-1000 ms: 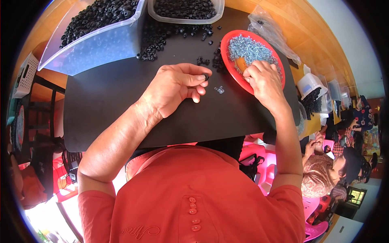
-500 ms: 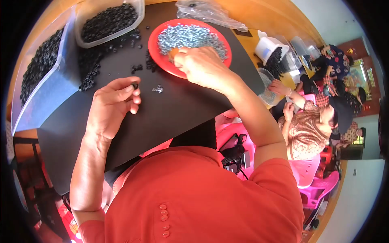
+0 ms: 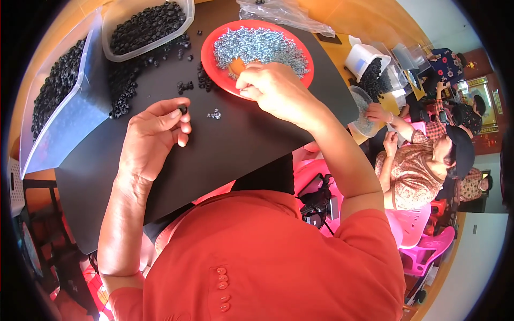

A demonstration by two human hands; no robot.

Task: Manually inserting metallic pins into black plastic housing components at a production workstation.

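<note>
My left hand (image 3: 152,136) is raised over the dark table, pinching a small round black plastic cap (image 3: 183,109) between thumb and fingers. My right hand (image 3: 278,93) is above the near rim of a red plate (image 3: 211,67), its thumb and fingertips pressed together. Whatever they hold is too small to make out. Heaped on the plate are small silvery metal pieces (image 3: 257,45), perhaps screws, beside a brownish-orange round object (image 3: 235,67) partly hidden by my hand. A few silvery pieces (image 3: 214,114) lie on the table between my hands.
Two translucent tubs (image 3: 67,125) (image 3: 190,18) of black caps stand at the left and far left, with loose caps (image 3: 123,91) spilled beside them. A clear plastic bag (image 3: 284,16) lies behind the plate. To the right, a co-worker (image 3: 412,168) reaches into a clear bowl (image 3: 364,109).
My right hand has drawn back slightly toward me, from the brownish-orange object to the plate's near rim. My left hand still pinches the black cap. The view has shifted a little.
</note>
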